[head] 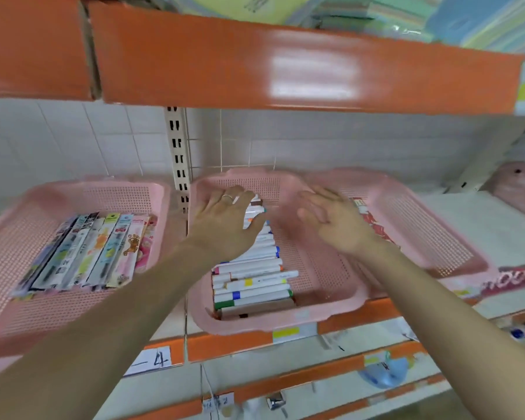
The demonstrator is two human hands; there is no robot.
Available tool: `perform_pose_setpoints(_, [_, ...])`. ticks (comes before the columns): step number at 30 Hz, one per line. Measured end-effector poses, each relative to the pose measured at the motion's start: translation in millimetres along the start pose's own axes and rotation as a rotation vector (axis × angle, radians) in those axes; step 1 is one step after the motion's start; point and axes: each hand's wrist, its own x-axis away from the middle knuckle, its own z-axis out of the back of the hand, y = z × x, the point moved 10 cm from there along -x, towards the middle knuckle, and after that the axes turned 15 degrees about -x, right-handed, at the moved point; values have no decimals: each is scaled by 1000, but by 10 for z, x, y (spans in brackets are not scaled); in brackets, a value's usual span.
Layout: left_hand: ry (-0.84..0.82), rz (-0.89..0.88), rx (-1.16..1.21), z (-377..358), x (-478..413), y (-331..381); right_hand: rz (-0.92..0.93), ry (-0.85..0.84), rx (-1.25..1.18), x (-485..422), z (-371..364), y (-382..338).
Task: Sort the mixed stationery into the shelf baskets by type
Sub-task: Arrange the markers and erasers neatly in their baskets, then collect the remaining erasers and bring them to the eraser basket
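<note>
The left hand [225, 222] lies spread and flat on the far end of a row of white plastic markers with coloured caps [252, 283], gripping nothing, while the right hand [331, 219] hovers loose and empty at three o'clock of it, above the rim of the middle pink perforated plastic basket [255, 327]. The markers lie side by side along that basket's left half, running toward six o'clock from the left hand; flat packaged pens [82, 253] fill the left pink basket [0, 237] at nine o'clock. Each marker looks light, stiff and smooth, apt to roll, so a pinch across mid-barrel seems the safest hold.
</note>
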Motion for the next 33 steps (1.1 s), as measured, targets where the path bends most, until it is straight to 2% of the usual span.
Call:
perform_pose_setpoints(6, [21, -40, 3, 83, 202, 758, 38, 93, 30, 631, 612, 249])
perform_pose_setpoints(14, [109, -31, -11, 310, 532, 2271, -51, 92, 36, 1643, 1625, 1115])
perform_pose_setpoints(19, [73, -68, 70, 274, 590, 3202, -105, 110, 2, 2254, 2190, 1680])
perform_pose_setpoints(33, [55, -377, 121, 56, 60, 5654, -349, 277, 61, 3454, 3668, 3212])
